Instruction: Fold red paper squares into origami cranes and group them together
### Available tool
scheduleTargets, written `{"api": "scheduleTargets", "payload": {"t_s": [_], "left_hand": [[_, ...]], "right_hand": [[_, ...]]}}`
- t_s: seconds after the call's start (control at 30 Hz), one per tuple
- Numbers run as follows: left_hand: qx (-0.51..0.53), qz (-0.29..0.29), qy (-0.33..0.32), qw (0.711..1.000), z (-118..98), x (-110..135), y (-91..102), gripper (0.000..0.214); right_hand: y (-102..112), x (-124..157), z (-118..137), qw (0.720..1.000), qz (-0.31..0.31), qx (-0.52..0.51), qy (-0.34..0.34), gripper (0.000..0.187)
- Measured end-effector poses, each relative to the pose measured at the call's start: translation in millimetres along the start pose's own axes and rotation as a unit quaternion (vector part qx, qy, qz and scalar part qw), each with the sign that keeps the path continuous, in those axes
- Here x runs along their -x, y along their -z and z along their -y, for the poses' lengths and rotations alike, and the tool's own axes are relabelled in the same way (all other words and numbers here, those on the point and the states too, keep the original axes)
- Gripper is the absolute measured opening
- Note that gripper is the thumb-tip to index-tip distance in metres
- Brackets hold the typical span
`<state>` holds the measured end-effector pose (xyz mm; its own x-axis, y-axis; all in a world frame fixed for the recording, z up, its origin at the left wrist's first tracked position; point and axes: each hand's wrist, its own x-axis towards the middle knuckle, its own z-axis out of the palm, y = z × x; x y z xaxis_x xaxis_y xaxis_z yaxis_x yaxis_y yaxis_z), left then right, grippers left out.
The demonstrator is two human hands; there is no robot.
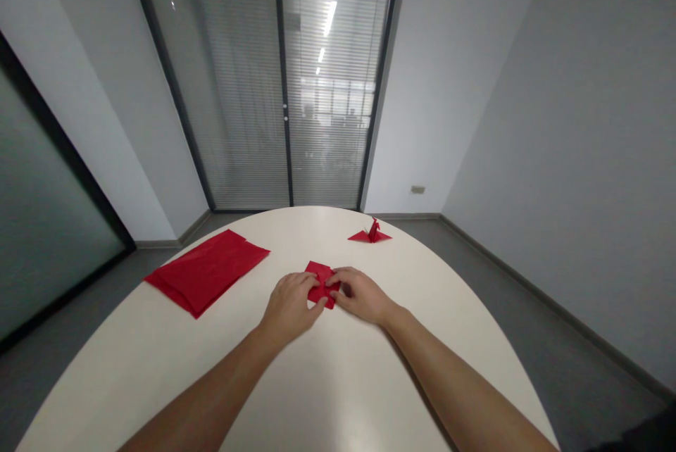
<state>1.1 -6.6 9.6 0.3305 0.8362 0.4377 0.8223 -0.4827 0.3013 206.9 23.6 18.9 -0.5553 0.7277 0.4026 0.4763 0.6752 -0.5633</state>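
A small folded piece of red paper [320,270] lies on the white table in front of me, with creases and flaps across it. My left hand [293,303] grips its left side, the fingertips on top and the thumb at the near edge. From the right, my right hand [362,293] has its fingers and thumb curled onto the opposite side of the same paper. The fingertips of both hands cover part of it, so its exact folded shape is partly hidden.
A stack of red paper sheets [208,272] lies on the left of the round white table [327,381]. Near the far right edge stands a folded red paper crane [372,233]. Beyond the table are a glass partition with blinds [327,149] and grey walls.
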Motion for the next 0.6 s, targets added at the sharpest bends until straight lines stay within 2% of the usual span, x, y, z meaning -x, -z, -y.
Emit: {"api": "scheduleTargets", "payload": {"t_s": [0.13,0.3,0.43,0.6], "left_hand": [[0.010,0.008,-0.018,1.000,2,0,-3.7,0.021],[0.035,0.009,-0.020,0.999,3,0,-5.5,0.025],[0.053,0.012,-0.032,0.998,4,1,-3.2,0.024],[0.061,0.015,-0.036,0.997,5,2,-2.0,0.026]], "right_hand": [[1,1,0,1.000,0.003,0.012,-0.001,0.024],[-2,1,-8,0.999,0.003,0.043,0.032,0.038],[-5,1,-10,0.996,0.019,0.084,0.011,0.051],[-4,0,-8,0.993,0.041,0.106,-0.008,0.058]]}}
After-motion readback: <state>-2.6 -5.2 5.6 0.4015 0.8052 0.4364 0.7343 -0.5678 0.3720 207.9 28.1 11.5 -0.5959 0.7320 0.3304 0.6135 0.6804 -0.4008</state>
